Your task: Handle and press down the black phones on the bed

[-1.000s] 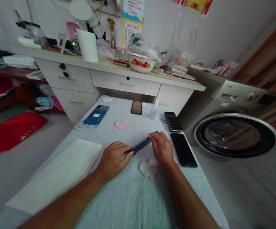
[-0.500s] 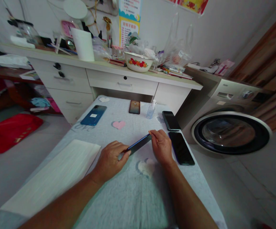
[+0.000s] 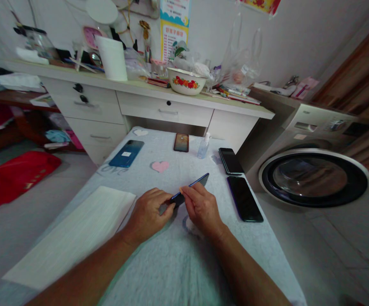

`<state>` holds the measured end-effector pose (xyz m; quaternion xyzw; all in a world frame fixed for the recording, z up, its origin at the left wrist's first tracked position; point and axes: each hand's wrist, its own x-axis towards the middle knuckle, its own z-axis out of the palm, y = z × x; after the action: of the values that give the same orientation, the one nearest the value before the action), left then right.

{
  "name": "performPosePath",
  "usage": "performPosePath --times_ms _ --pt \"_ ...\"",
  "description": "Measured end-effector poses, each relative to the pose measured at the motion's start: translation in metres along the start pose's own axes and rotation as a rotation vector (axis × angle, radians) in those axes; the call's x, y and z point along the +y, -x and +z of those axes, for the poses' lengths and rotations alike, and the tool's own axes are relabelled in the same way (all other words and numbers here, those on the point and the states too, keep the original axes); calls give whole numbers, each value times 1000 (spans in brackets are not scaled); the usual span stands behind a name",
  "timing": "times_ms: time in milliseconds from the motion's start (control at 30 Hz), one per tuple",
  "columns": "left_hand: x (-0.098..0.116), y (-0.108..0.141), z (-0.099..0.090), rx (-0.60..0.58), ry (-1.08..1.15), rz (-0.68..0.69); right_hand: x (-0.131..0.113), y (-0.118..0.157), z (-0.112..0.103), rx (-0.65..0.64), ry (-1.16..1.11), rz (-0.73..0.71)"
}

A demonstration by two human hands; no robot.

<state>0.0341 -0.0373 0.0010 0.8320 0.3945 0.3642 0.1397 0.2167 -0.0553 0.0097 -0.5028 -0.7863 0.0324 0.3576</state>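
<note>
A dark phone with a blue edge is tilted above the cloth-covered table. My left hand pinches its lower left end between thumb and fingers. My right hand is closed at the middle of the phone's long edge, fingertips together; whatever they pinch is too small to make out. The phone's right end sticks out beyond my right hand. To the right lie a black phone and a stack of phones. A blue phone rests at the back left.
A white sheet lies at the table's left. Farther back are a brown-backed phone or case and a clear spray bottle. A cluttered desk borders the far edge; a washing machine stands right.
My right hand has slid left and down along the phone's edge, from its far right end to near the middle. My left hand has kept its hold. The camera view has shifted slightly.
</note>
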Motion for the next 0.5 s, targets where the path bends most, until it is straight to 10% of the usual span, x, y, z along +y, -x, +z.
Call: performPosePath --times_ms 500 --pt "1 -1 0 1 -17 30 28 -3 -5 95 -4 54"
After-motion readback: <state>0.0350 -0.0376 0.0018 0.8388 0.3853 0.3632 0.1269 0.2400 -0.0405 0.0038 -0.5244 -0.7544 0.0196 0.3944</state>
